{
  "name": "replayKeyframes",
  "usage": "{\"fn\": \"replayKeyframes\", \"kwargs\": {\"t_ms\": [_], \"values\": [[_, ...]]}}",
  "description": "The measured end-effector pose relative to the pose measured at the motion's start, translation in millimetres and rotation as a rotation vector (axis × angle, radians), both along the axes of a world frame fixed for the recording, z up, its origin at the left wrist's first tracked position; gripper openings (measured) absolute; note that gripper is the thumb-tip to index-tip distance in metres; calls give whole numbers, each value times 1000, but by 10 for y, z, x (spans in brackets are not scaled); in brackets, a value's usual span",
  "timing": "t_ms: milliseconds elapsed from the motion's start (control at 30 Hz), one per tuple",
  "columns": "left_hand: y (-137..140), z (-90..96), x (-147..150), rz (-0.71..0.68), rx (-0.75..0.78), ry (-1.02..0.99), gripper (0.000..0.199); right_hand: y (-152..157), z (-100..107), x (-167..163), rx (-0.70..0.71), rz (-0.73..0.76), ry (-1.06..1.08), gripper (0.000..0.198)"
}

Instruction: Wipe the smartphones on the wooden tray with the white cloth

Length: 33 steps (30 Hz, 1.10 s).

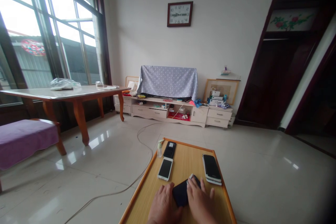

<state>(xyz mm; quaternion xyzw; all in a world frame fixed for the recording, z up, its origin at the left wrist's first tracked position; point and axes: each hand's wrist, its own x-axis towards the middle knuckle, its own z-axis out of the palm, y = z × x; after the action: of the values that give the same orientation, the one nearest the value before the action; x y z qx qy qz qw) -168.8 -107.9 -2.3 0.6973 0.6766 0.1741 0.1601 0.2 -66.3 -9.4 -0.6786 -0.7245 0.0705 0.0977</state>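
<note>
On the small wooden table lies a dark phone (180, 193), turned at a slant, with its lower right part covered by my fingers. My left hand (162, 203) holds it along the left edge, the thumb near the bottom corner. Over its right side, my right hand (198, 197) presses a small white cloth or tissue (191, 176) that shows at the fingertips. Beyond my left hand, a white phone with a black screen (165, 168) lies beside another black phone (169, 149). To the right is a stack of phones (211, 168), a black screen on top.
A small clear pump bottle (159, 149) stands at the wooden table's (187, 154) far left edge. A cable (115, 194) runs over the tiled floor on the left. Farther off are a larger table (81, 92), a purple-covered seat (28, 140) and a low cabinet (149, 112).
</note>
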Motion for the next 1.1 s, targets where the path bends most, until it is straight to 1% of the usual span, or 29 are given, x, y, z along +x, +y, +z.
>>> {"fn": "replayKeyframes", "kwargs": {"t_ms": [67,133,167,267,333,400,567,633,700,833,900,933,1000,1100], "values": [[-6,2,2,0,2,4,75,64,-23,68,9,-48,-18,53],[-6,-6,-2,-5,11,12,73,18,-21,9,3,-28,-19,54],[-5,-13,-7,-12,15,16,69,-41,-13,-60,-9,9,-12,53],[3,-27,-24,-39,26,26,56,-269,24,-308,-80,190,39,51],[6,-21,-29,-54,21,28,53,-363,40,-395,-104,262,68,50],[1,3,-23,-43,15,29,55,-355,34,-355,-86,235,70,49],[-32,77,8,-10,-8,15,68,-72,-41,46,-11,-4,-2,50],[-40,89,11,-9,3,2,71,-26,-56,104,1,-47,-28,51],[-42,94,7,-13,3,-2,70,-80,-53,28,-5,-14,-28,51],[-32,98,-11,-30,-31,5,55,-353,-2,-330,-61,178,48,50],[-28,98,-16,-45,-32,7,51,-439,31,-433,-90,218,70,50],[-29,99,-15,-45,-26,7,50,-448,43,-434,-97,211,72,50],[-36,108,-7,-28,-5,3,49,-395,51,-329,-90,156,57,51],[-57,149,14,-9,1,2,58,-220,31,-15,-62,44,-4,51]]}}
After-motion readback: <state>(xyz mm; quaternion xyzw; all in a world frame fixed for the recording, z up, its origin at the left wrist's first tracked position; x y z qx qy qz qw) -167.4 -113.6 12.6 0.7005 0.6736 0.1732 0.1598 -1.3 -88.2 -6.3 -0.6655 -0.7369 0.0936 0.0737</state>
